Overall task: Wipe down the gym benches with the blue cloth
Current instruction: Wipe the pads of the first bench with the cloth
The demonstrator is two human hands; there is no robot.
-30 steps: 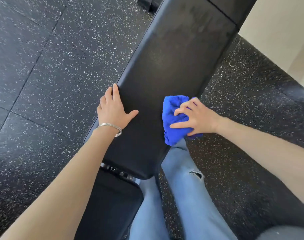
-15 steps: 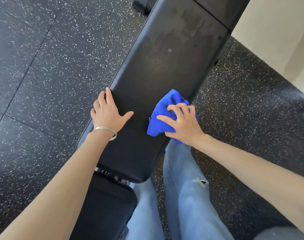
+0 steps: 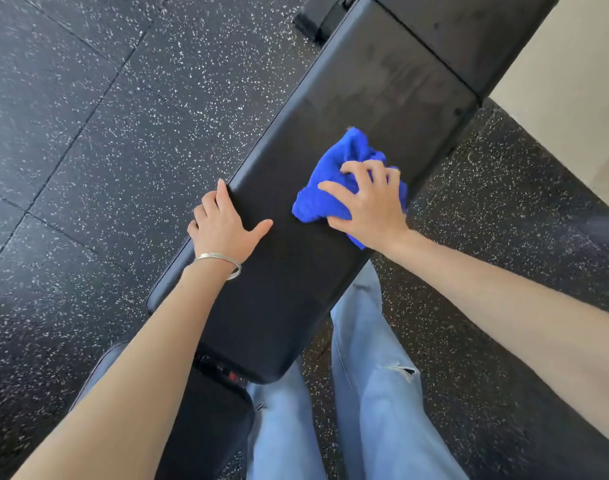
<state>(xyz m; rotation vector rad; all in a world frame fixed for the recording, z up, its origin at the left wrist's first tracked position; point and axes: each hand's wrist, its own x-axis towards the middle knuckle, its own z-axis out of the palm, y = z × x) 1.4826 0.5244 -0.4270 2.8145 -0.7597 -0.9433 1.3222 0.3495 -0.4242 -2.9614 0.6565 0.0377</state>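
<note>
On bench (image 3: 365, 109): right hand (image 3: 368, 206) clutches blue cloth (image 3: 330, 178); left hand (image 3: 226, 226) flat.

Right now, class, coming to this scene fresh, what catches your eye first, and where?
The bright blue cloth, bunched in the grip of the right hand, stands out against the long black bench pad, near its right edge. The left hand, a silver bangle at its wrist, rests on the pad's left edge.
</note>
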